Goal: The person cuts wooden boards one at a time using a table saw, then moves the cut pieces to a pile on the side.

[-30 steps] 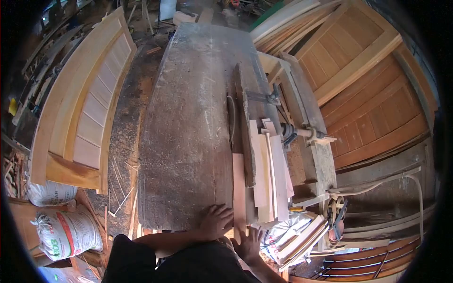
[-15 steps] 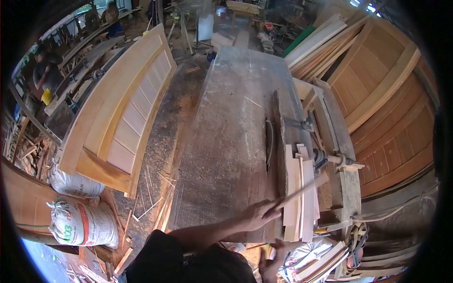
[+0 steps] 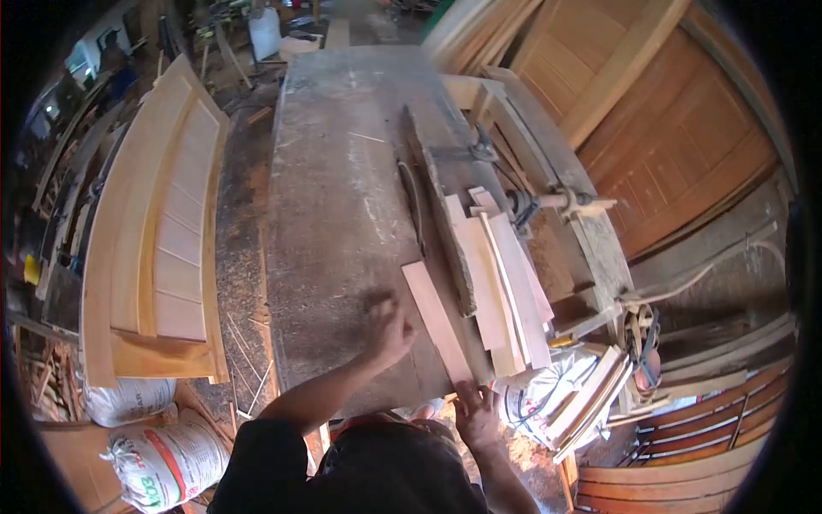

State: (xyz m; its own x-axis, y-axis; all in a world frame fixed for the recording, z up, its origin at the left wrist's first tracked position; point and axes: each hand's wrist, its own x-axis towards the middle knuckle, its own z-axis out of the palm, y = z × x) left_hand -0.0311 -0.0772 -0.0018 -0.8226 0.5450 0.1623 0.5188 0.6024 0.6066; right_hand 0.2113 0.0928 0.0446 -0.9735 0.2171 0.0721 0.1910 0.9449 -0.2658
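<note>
Green "03" on white sack (image 3: 163, 463)

On the table (image 3: 342, 197) a strip (image 3: 437, 321) lies near the front edge. Slats (image 3: 501, 283) are stacked on its right side. A door (image 3: 154, 231) stands left of it, sacks (image 3: 163, 467) front-left.

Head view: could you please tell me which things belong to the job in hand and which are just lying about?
In use: strip, right hand at its near end; left hand on the table beside it; blade; fence; stack right of the fence.
Lying about: panel; sacks; doors.
</note>
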